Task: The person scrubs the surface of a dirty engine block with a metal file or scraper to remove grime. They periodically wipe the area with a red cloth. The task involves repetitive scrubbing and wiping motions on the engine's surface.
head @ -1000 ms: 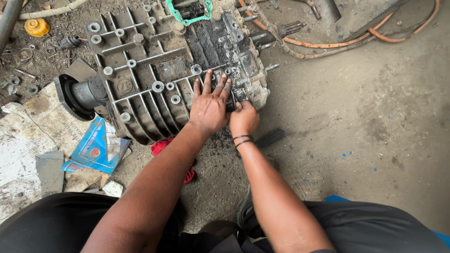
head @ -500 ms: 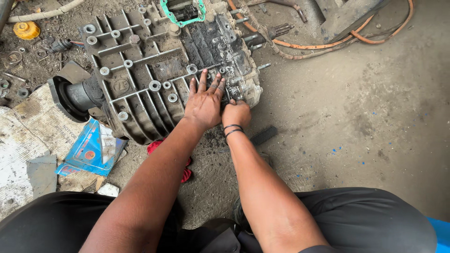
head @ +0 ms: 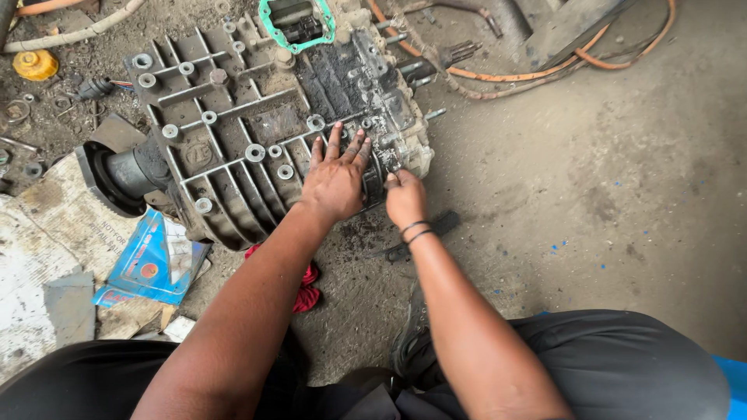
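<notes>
Pressing flat on the ribbed metal gearbox housing (head: 257,132), the left hand (head: 336,180) lies with its fingers spread wide and holds nothing. In the head view, compared with half a second ago, the right hand (head: 405,198) has shifted a little to the right and lower, so a strip of the dark greasy edge of the housing now shows between the two hands, where before they were touching. The right hand's fingers are curled at that edge; whether they grip anything there cannot be told. The left hand has hardly moved on the casting. The whole scene sits slightly further left in the picture than before.

The housing lies on a dirty, oil-stained concrete floor (head: 607,179), its flanged shaft end (head: 117,175) pointing left. Dark grease is smeared on the floor just below the hands.

Around it: a green gasket (head: 296,19) rings an opening at the top of the casting, and orange hoses (head: 537,66) curl across the floor beyond it. A red rag (head: 307,284) is tucked under the near edge of the housing, partly hidden by the left forearm. A blue carton (head: 152,260) lies on worn cardboard (head: 47,233) to the left. A yellow cap (head: 35,64) sits among small metal parts at the upper left. A dark flat tool (head: 436,227) lies on the floor just behind the right wrist, which crosses it.
</notes>
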